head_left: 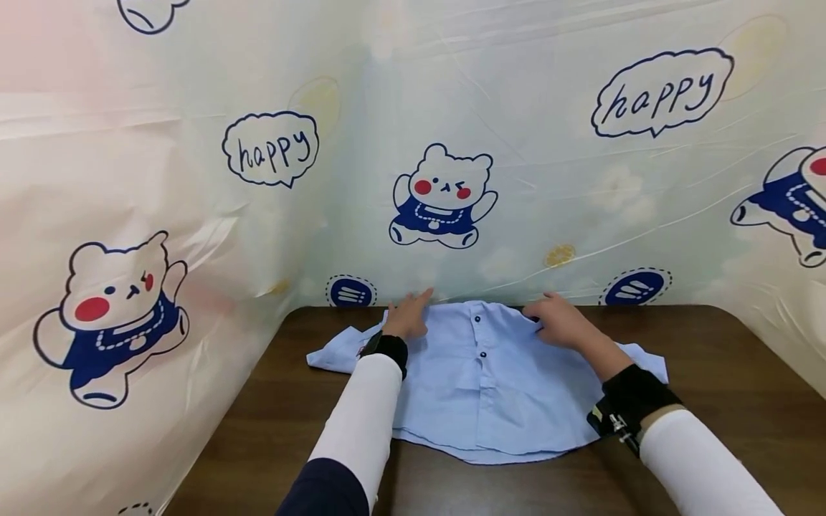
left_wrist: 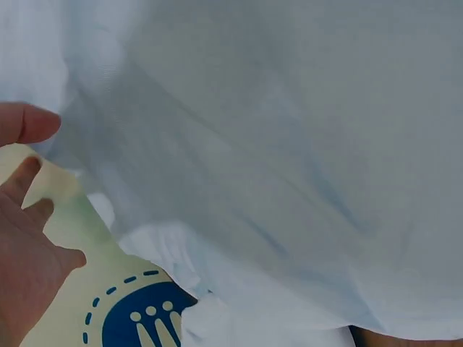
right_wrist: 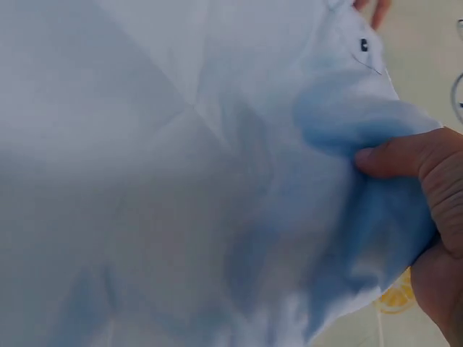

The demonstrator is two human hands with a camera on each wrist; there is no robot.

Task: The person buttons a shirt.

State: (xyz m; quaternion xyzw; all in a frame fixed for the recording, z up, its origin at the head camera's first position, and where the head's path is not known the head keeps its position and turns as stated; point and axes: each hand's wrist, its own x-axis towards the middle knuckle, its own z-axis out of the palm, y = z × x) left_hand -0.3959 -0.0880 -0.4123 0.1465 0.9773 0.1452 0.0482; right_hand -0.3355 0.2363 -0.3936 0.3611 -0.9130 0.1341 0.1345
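A light blue buttoned shirt [head_left: 445,394] lies front up on the table, its neck end away from me and sleeves out to both sides. My left hand [head_left: 408,317] is at the shirt's upper left edge. In the left wrist view its thumb [left_wrist: 29,123] meets the cloth edge while the other fingers spread apart beyond it. At the upper right edge, my right hand [head_left: 560,320] pinches the fabric. The right wrist view has the thumb [right_wrist: 394,157] pressed on creased cloth, with the fingers hidden beneath. Two dark buttons [head_left: 482,355] show on the placket.
The dark brown wooden table [head_left: 258,430] extends around the shirt. A pale printed cloth [head_left: 548,179] with bears and "happy" bubbles hangs behind the table's far edge and along both sides. Dark bands [head_left: 635,394] wrap both wrists.
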